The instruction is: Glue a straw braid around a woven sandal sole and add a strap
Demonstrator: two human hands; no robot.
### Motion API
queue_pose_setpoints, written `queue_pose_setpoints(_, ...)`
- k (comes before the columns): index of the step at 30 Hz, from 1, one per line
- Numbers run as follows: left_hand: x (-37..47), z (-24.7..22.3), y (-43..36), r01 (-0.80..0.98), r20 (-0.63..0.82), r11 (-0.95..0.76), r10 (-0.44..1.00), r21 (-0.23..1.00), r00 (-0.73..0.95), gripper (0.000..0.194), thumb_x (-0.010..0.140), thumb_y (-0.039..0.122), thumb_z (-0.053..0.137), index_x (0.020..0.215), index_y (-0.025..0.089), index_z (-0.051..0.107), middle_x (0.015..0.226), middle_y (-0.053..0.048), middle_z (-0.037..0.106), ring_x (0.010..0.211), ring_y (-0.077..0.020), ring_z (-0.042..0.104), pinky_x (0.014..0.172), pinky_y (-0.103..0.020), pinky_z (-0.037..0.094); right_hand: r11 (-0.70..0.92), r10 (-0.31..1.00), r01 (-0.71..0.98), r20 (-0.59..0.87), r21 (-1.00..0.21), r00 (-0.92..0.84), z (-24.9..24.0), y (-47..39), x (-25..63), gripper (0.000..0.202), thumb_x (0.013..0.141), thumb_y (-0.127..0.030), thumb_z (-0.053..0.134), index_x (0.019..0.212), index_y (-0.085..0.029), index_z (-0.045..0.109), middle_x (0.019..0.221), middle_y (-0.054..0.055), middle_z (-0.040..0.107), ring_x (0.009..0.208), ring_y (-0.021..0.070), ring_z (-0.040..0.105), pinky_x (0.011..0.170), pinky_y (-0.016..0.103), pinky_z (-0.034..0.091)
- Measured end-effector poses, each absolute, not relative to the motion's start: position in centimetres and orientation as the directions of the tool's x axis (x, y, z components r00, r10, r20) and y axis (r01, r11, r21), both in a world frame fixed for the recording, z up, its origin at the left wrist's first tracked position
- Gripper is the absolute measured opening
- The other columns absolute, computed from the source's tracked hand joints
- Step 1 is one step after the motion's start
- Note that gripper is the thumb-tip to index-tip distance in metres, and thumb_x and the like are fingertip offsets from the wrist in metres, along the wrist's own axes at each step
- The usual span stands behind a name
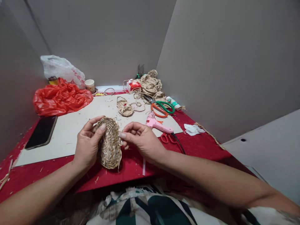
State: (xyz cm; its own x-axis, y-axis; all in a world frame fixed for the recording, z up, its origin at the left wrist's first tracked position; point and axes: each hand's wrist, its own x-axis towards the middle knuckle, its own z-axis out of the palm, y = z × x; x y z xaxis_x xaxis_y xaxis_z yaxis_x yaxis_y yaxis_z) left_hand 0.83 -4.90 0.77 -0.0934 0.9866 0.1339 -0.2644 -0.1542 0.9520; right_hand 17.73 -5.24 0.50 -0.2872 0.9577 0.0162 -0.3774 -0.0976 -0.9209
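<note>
My left hand [90,140] is closed on the left edge of an oval woven straw sole [109,147], its thumb across the upper face. The piece is tilted up above the near side of the table, with loose strands along its right edge. At that right edge my right hand [138,139] pinches, thumb against fingers; a strand may be between them, but it is too small to make out. Beyond the hands lies a small woven straw slipper [125,107] with a red spot on it. A pink glue gun [159,124] rests to the right of my right hand.
Scissors with green and orange handles [161,107] lie before a heap of braided straw [151,84]. Red-handled scissors [168,138] are by the glue gun's cord. A phone [41,132], a red plastic bag [62,98] and a paper cup [90,85] stand left.
</note>
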Motion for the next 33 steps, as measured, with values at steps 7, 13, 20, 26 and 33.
queue_pose_setpoints(7, 0.6, 0.7, -5.0, -0.266, 0.102, -0.096, 0.995, 0.959, 0.009, 0.046, 0.069, 0.027, 0.077, 0.112, 0.024, 0.061, 0.095, -0.001, 0.068, 0.074, -0.0126, 0.064, 0.07, -0.023, 0.051, -0.186, 0.944, -0.401, -0.05, -0.897, -0.326, 0.1, -4.7, 17.5, 0.03, 0.063, -0.035, 0.082, 0.072, -0.014, 0.062, 0.049, -0.003, 0.063, 0.042, 0.0061, 0.056, 0.045, 0.016, 0.047)
queue_pose_setpoints(13, 0.7, 0.7, -5.1, -0.23, 0.066, -0.056, 0.997, 0.972, 0.037, 0.049, 0.065, 0.024, 0.08, 0.107, 0.023, 0.055, 0.083, 0.001, 0.067, 0.068, -0.0127, 0.063, 0.066, -0.023, 0.052, -0.134, 0.95, -0.334, -0.025, -0.933, -0.312, 0.1, -4.9, 17.7, 0.03, 0.066, -0.039, 0.079, 0.072, -0.014, 0.064, 0.051, -0.003, 0.063, 0.044, 0.0059, 0.057, 0.047, 0.016, 0.048)
queue_pose_setpoints(20, 0.7, 0.7, -5.2, -0.199, 0.086, -0.085, 0.996, 0.976, -0.001, 0.046, 0.066, 0.023, 0.08, 0.104, 0.023, 0.054, 0.085, 0.002, 0.066, 0.069, -0.0115, 0.061, 0.066, -0.023, 0.052, -0.098, 0.947, -0.293, 0.001, -0.951, -0.321, -0.2, -4.8, 18.2, 0.026, 0.066, -0.033, 0.08, 0.08, -0.014, 0.069, 0.056, -0.003, 0.066, 0.05, 0.0061, 0.059, 0.053, 0.018, 0.049)
queue_pose_setpoints(26, 0.8, 0.6, -5.1, -0.177, 0.113, -0.115, 0.993, 0.978, -0.02, 0.046, 0.065, 0.023, 0.08, 0.105, 0.022, 0.056, 0.091, 0.002, 0.064, 0.075, -0.0115, 0.06, 0.071, -0.023, 0.05, -0.185, 0.909, -0.284, -0.054, -0.941, -0.412, 0.4, -4.3, 18.4, 0.029, 0.063, -0.033, 0.082, 0.072, -0.012, 0.064, 0.051, -0.002, 0.063, 0.045, 0.0062, 0.056, 0.049, 0.017, 0.048)
queue_pose_setpoints(33, 0.9, 0.5, -5.0, -0.171, 0.098, -0.102, 0.995, 0.98, -0.03, 0.048, 0.064, 0.023, 0.08, 0.106, 0.022, 0.057, 0.092, 0.001, 0.064, 0.074, -0.0114, 0.06, 0.074, -0.024, 0.05, -0.285, 0.883, -0.325, -0.115, -0.902, -0.455, 0.5, -3.8, 18.3, 0.034, 0.057, -0.03, 0.085, 0.07, -0.013, 0.059, 0.052, -0.003, 0.062, 0.044, 0.0063, 0.056, 0.045, 0.016, 0.046)
